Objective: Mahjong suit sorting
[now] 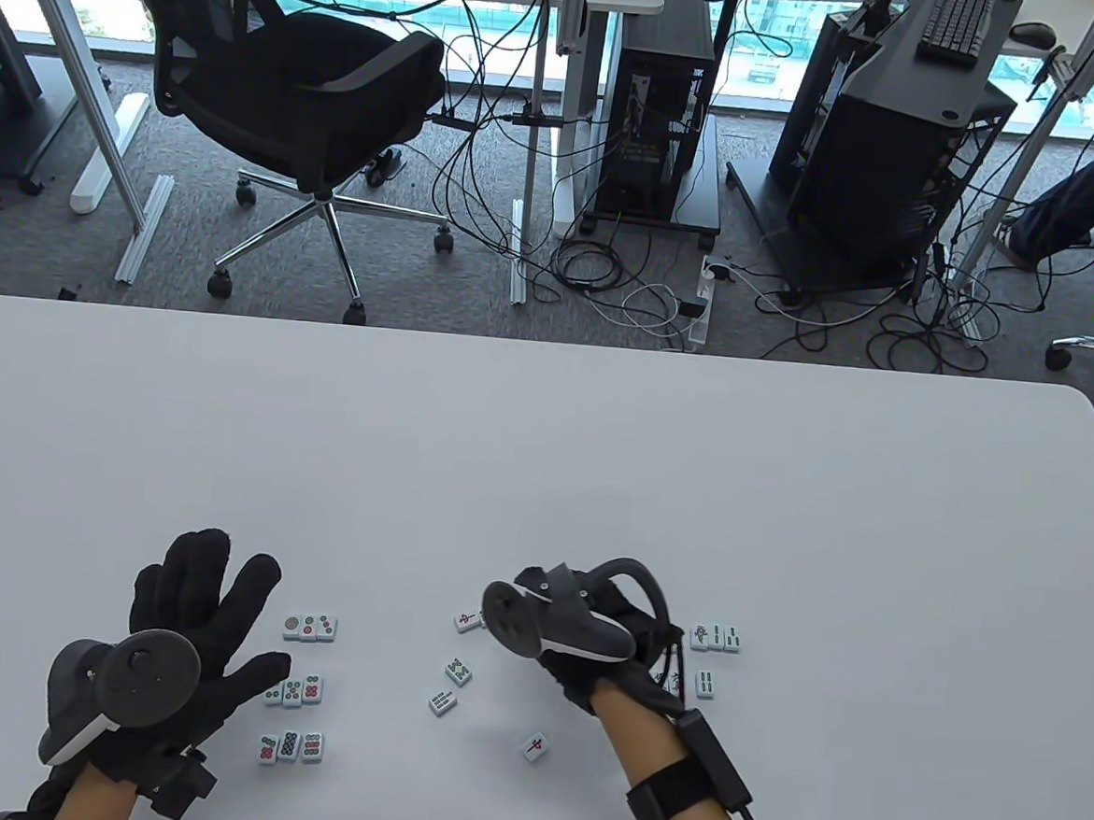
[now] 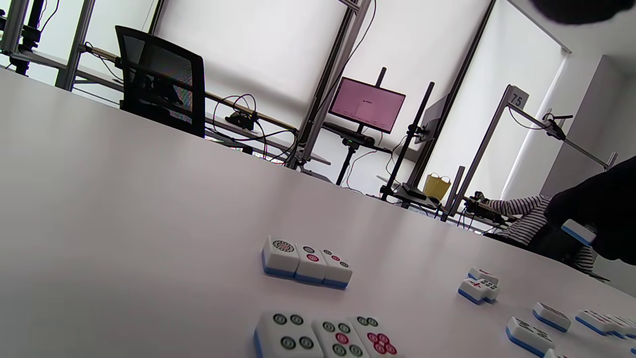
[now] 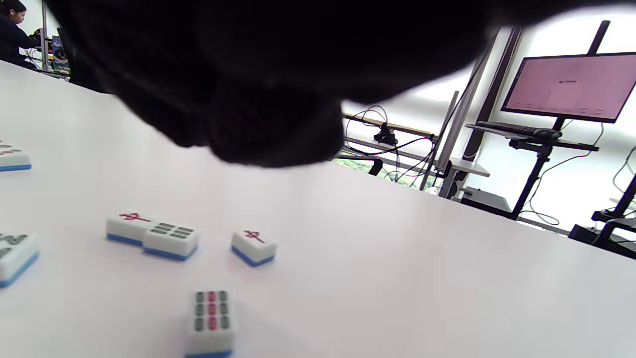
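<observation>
**Circles sorted, middle pile still to clear**

Near left on the table: looks finished. Nine circle tiles laid face up in three short rows of three, the tiles within each row touching, the rows a little apart. Nothing but circles there, as far as the faces can be read.

Just left of those rows: left hand, palm down, fingers straight and spread, thumb reaching toward the middle row. Holding nothing. Whether touching the table or hovering just above it, cannot tell.

Centre: still to do. Four loose tiles scattered face up, two with red character marks and two with bamboo bars, so at least two suits mixed. Each lying apart in the table view.

Right of centre: right hand, back and tracker uppermost, fingers hidden from above. In the left wrist view, raised off the table with fingers curled round a held tile, blue back showing, face unreadable.

Near right: bamboo group begun, a row of three touching and one more tile just nearer. Another tile or two half hidden behind the right wrist, suit unclear.

Judged overall: well past halfway, with bamboo and characters left to separate.
</observation>
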